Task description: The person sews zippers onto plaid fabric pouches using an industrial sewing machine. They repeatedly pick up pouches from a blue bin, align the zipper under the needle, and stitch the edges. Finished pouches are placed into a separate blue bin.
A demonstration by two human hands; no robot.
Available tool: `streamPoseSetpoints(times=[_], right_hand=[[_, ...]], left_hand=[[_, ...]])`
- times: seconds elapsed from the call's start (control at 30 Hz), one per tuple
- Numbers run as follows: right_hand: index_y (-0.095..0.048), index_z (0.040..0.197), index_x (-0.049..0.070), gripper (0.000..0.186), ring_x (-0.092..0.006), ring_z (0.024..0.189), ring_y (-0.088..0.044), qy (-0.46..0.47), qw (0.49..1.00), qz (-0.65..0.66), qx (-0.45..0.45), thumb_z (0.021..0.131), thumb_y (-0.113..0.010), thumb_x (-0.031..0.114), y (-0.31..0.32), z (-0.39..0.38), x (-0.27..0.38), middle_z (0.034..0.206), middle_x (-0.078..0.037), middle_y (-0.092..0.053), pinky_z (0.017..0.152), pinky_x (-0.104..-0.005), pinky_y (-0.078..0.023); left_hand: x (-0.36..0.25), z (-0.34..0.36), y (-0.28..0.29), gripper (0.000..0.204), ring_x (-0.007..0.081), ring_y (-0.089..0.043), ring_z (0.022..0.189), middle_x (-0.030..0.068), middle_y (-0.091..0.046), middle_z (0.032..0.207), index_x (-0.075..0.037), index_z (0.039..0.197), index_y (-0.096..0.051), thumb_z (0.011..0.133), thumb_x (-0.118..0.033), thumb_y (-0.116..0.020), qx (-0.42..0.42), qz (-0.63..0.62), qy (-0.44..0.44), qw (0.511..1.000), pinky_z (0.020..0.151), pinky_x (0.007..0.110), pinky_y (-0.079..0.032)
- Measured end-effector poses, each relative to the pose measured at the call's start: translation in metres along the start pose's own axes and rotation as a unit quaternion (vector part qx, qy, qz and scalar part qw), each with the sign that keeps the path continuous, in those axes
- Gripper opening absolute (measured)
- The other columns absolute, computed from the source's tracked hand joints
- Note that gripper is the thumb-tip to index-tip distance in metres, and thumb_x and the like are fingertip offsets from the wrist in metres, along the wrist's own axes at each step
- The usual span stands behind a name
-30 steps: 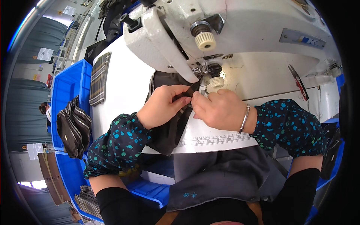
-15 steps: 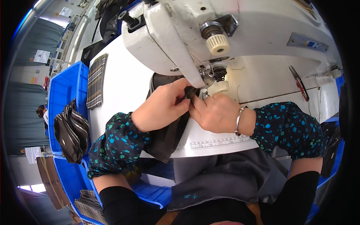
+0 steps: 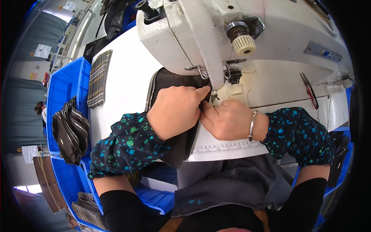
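Dark brown fabric with a long zipper along its left side (image 3: 172, 150) lies under the white sewing machine head (image 3: 174, 42). My left hand (image 3: 176, 110) is closed on this fabric, its index finger reaching right to the edge just below the presser area. My right hand (image 3: 228, 120), with a silver bangle, grips the fabric's right edge with curled fingers, close beside my left. The pinched spot between them is mostly hidden. A ruler strip (image 3: 228, 147) runs along the table's front edge, below my right hand.
Folded plaid fabric (image 3: 99, 77) lies at left, beside a blue bin (image 3: 68, 69) with striped dark fabric (image 3: 71, 131) draped over it. A lower bin (image 3: 62, 174) holds plaid pieces. Red-handled scissors (image 3: 312, 94) lie at right. Another person (image 3: 41, 110) is at far left.
My left hand has turned, its index finger now stretched out to the right over the fabric. My right hand has shifted slightly rightward. The machine appears further right as the view shifts.
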State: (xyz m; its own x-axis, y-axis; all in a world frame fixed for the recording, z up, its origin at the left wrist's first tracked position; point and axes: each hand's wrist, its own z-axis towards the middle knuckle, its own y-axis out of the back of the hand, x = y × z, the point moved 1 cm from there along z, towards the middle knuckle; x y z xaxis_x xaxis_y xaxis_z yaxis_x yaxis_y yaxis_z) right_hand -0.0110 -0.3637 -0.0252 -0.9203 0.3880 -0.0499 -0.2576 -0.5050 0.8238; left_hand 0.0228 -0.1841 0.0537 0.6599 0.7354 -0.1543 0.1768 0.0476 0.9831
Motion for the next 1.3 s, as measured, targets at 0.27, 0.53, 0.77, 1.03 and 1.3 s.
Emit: streamPoseSetpoints(times=[0.27, 0.53, 0.77, 1.03, 1.3], right_hand=[[-0.074, 0.096, -0.008, 0.049, -0.023, 0.057, -0.07, -0.041, 0.997, 0.013, 0.069, 0.08, -0.076, 0.038, 0.01, 0.001, 0.014, 0.101, -0.04, -0.071, 0.046, -0.0331, -0.052], [-0.077, 0.09, -0.007, 0.057, -0.0248, 0.057, -0.069, -0.034, 0.99, -0.007, 0.137, 0.077, -0.078, 0.048, 0.03, -0.002, 0.013, 0.101, -0.043, -0.07, 0.048, -0.0326, -0.053], [-0.076, 0.09, -0.008, 0.064, -0.0291, 0.072, -0.071, -0.046, 0.983, -0.014, 0.177, 0.075, -0.077, 0.054, 0.035, 0.001, 0.009, 0.101, -0.039, -0.071, 0.053, -0.034, -0.052], [-0.074, 0.095, -0.009, 0.05, -0.0223, 0.065, -0.067, 0.014, 0.989, -0.088, 0.121, 0.079, -0.071, 0.037, 0.038, -0.008, 0.042, 0.104, -0.039, -0.072, 0.052, -0.0284, -0.044], [-0.074, 0.082, -0.011, 0.037, -0.027, 0.064, -0.071, 0.018, 0.997, -0.072, 0.017, 0.068, -0.067, 0.023, 0.02, -0.012, 0.044, 0.089, -0.039, -0.072, 0.05, -0.0303, -0.049]], left_hand=[[0.005, -0.005, -0.015, 0.057, 0.0354, -0.073, 0.075, 0.0158, -0.073, 0.085, 0.003, 0.136, -0.064, 0.081, -0.012, -0.068, 0.014, -0.02, -0.042, 0.999, 0.065, 0.044, -0.058], [-0.006, -0.001, -0.023, 0.051, 0.0403, -0.07, 0.074, 0.0227, -0.069, 0.078, 0.014, 0.13, -0.055, 0.085, -0.008, -0.064, 0.033, -0.104, -0.039, 0.993, 0.066, 0.048, -0.056], [0.0, 0.004, -0.029, 0.029, 0.0475, -0.066, 0.077, 0.0272, -0.066, 0.082, 0.007, 0.115, -0.06, 0.088, -0.004, -0.063, 0.008, -0.196, 0.003, 0.981, 0.067, 0.052, -0.052], [-0.017, -0.017, -0.013, 0.062, 0.0371, -0.072, 0.087, 0.0156, -0.071, 0.098, 0.001, 0.143, -0.058, 0.086, -0.022, -0.07, 0.036, -0.109, 0.014, 0.993, 0.073, 0.045, -0.058], [-0.017, -0.031, -0.017, 0.052, 0.0319, -0.068, 0.075, 0.011, -0.069, 0.087, -0.004, 0.136, -0.066, 0.084, -0.009, -0.071, -0.029, -0.045, -0.035, 0.998, 0.065, 0.042, -0.055]])
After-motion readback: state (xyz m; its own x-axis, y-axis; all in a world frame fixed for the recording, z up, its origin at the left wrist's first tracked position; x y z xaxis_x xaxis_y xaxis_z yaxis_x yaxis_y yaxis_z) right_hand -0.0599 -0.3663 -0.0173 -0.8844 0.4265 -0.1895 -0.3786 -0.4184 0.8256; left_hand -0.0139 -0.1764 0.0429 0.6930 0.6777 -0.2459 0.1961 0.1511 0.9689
